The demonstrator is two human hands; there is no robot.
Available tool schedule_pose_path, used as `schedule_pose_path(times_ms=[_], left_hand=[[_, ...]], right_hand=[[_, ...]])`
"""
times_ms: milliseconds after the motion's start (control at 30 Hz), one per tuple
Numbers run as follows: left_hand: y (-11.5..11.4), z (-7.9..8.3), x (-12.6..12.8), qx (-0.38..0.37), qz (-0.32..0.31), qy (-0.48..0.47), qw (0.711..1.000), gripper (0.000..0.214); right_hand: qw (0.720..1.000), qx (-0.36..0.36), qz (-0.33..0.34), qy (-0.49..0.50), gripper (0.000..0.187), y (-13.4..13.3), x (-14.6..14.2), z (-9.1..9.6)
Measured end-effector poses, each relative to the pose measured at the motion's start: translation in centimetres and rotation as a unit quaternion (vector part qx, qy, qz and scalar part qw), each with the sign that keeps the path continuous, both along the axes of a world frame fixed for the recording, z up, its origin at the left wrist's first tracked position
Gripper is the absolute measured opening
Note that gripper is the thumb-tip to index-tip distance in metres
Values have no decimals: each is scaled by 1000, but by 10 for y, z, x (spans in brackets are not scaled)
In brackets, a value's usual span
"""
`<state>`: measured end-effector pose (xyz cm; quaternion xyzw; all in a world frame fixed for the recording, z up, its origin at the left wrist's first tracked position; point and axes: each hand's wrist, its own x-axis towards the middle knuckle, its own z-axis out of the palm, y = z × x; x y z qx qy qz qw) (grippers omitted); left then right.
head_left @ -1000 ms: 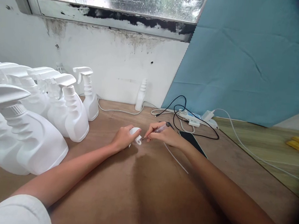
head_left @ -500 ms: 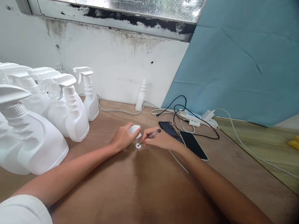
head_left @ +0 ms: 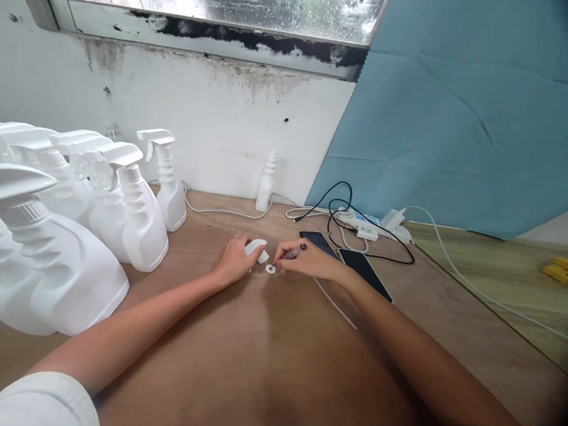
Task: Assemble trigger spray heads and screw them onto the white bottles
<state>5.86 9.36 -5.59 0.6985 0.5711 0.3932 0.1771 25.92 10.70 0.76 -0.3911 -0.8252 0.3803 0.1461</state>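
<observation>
My left hand (head_left: 235,262) is closed around a white trigger spray head (head_left: 256,248) just above the tabletop. Facing it, my right hand (head_left: 304,258) grips a slim tool with a dark, see-through handle (head_left: 294,251), which looks like a screwdriver or pick. Its thin tip points down at a small white ring (head_left: 270,269) between the hands. Whether the tip passes into the ring's hole is too small to tell. A thin white tube (head_left: 338,305) shows on the table below my right wrist.
Several white spray bottles (head_left: 82,267) with trigger heads crowd the left side. One headless white bottle (head_left: 266,183) stands by the wall. Two phones (head_left: 366,272) lie beside my right forearm, near a power strip (head_left: 400,233) and a tangled black cable (head_left: 350,202).
The spray head has tilted in my left hand. My right hand, the tool and the white ring sit slightly farther right and away from me.
</observation>
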Motion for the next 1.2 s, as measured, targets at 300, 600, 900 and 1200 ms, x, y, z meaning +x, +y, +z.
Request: schedule_pose_path(times_ms=[300,600,900,1200], left_hand=[[3,-2,-2,3,38,-11,999,23],[4,-3,-4,-33,20,-78,996,22],[13,-8,-6,-28,48,-215,975,10],[20,-10,-10,-19,64,-322,944,8]], right_hand=[[991,123,45,-2,15,2,1,-2],[885,336,64,-316,27,9,5,-17],[945,326,4,-14,23,57,-103,45],[963,100,-66,240,56,100,-278,75]])
